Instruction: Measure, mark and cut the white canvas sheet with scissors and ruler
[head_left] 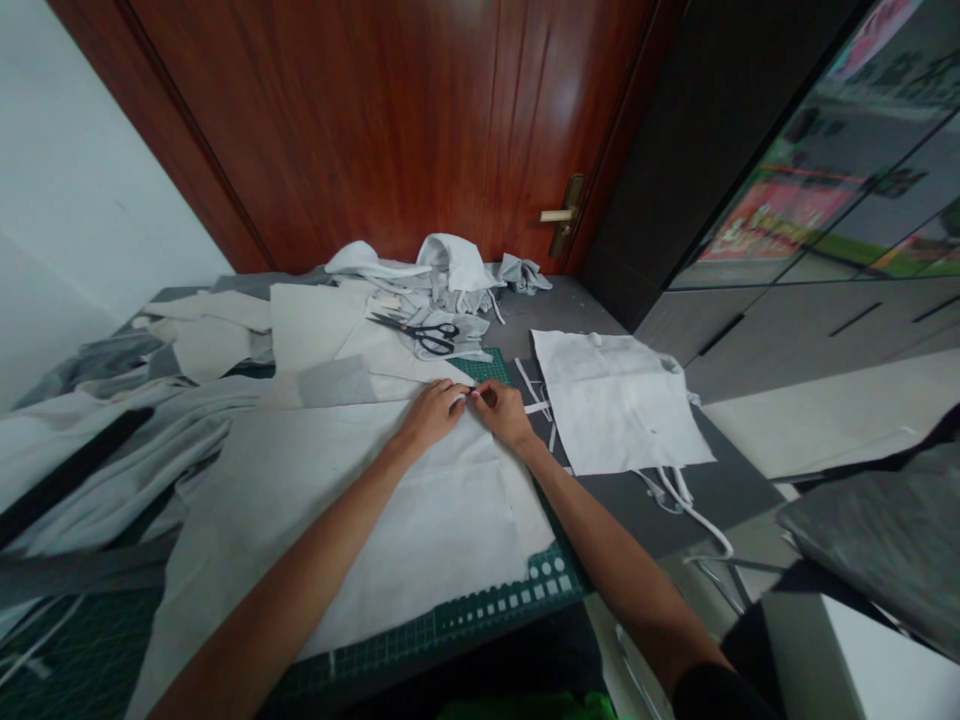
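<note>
Can't make out that tiny dark bit (472, 391) between your left hand (435, 410) and right hand (504, 412), way too small. Your forearms (307, 570) block some of the white cloth (435, 530) below them, and that cloth hides much of the green mat (420, 633). Past your hands, the door (360, 120) runs off the top; far right, the glossy cabinet (825, 180) is blurry and cut off.

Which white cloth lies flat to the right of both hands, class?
The smaller cloth on the grey tabletop. The large sheet lies on the green mat under the left hand and right hand; the crumpled heap sits by the door.
</note>
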